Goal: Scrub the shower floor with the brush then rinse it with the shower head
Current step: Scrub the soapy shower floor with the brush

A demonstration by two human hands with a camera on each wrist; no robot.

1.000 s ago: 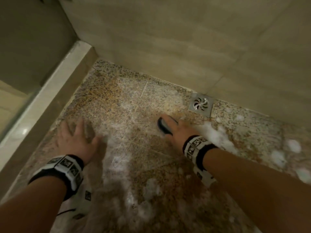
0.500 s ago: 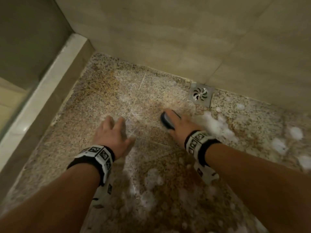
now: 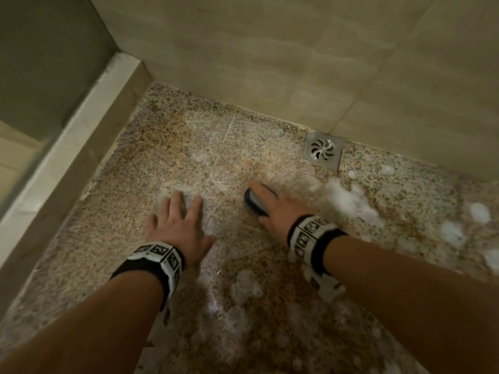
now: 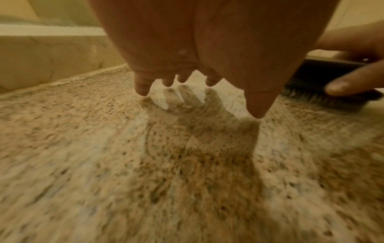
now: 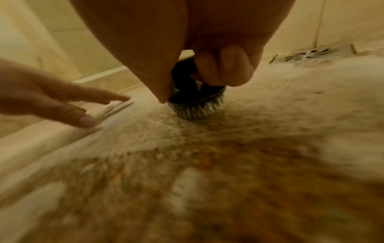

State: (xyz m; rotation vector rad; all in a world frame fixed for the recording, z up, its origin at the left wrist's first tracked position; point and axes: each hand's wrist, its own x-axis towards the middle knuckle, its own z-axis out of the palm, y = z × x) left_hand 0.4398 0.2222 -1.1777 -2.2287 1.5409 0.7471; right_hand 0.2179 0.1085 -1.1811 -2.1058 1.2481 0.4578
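A dark scrub brush (image 3: pixel 253 202) stands bristles-down on the speckled granite shower floor (image 3: pixel 167 147), a little short of the drain. My right hand (image 3: pixel 272 209) grips its top, fingers curled round the handle (image 5: pixel 187 77); the bristles (image 5: pixel 197 110) touch the soapy stone. To the left of the brush my left hand (image 3: pixel 178 222) has its fingers spread and straight, holding nothing; in the left wrist view its fingertips (image 4: pixel 142 89) hover just above the floor over their own shadow. The brush (image 4: pixel 324 85) shows at the right edge of that view. No shower head is in view.
A square metal drain (image 3: pixel 323 150) sits against the tiled back wall (image 3: pixel 270 58). White foam (image 3: pixel 348 203) lies right of the brush and nearer me (image 3: pixel 243 290). A raised pale stone curb (image 3: pixel 81 147) with glass above it bounds the floor on the left.
My left hand has slid right and forward across the floor, from near the curb to close beside the brush. The right hand stays on the brush near the drain.
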